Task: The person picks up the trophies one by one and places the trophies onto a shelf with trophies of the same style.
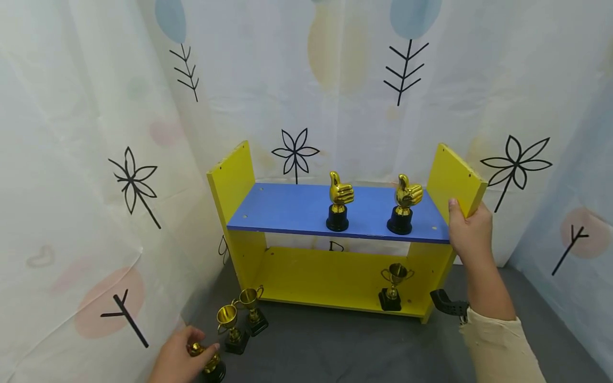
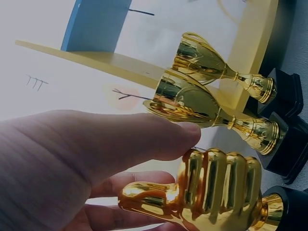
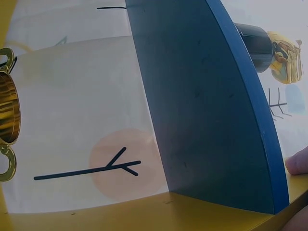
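White curtain (image 1: 369, 133) facing me at twelve o'clock, black-outlined flower (image 1: 132, 180) at nine, another flower (image 1: 516, 163) at three, pink spot (image 1: 98, 298) and twig (image 1: 126, 316) at eight, grey cloth (image 1: 335, 340) at six

On the right arm a cream-beige sleeve (image 1: 503, 348) is worn, its soft, plain-coloured cloth ended partway up the forearm (image 1: 488, 290). Its edge is slightly puckered, and small ragged-looking marks can be seen along the inner side. Beside the forearm, close to the sleeve's edge, a black strap-like piece (image 1: 449, 304) is seen, matte and curved, with a blunt, thickened outer end; how it is fastened cannot be made out. The right hand (image 1: 471, 231) is left bare, as is the left hand (image 1: 179, 354). In the left wrist view, a broad, smooth thumb (image 2: 159, 137) with a rounded tip is shown, with slimmer fingers (image 2: 103, 216) partly hidden beyond it.
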Tool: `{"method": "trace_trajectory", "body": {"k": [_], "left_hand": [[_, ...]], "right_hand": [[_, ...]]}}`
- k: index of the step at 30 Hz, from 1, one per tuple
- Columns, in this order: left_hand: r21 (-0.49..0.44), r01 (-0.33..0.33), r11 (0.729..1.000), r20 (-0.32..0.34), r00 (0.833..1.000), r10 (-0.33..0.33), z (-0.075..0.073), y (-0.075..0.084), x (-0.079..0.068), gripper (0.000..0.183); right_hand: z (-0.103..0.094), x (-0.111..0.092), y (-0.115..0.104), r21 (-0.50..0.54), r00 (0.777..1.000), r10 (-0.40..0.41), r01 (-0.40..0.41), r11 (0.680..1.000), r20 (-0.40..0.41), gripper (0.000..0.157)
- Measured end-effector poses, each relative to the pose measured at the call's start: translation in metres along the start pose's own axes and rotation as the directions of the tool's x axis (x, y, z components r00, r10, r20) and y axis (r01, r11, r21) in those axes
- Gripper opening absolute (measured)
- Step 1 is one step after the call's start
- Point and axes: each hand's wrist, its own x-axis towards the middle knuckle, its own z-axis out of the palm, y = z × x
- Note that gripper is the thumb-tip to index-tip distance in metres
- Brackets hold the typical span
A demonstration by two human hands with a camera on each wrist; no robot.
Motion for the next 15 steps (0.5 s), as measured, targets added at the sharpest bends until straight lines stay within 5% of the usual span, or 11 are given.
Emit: {"method": "trace_trajectory", "body": {"k": [15], "left_hand": [[-0.024,0.036,0.999,-0.009,0.999,-0.036,0.0066,-0.0040,0.0028,0.046]], "right_hand": [[0.0012,0.0029,0.0026,-0.006,1.000,0.018,-0.018,1.000,-0.007,0.057]]}}
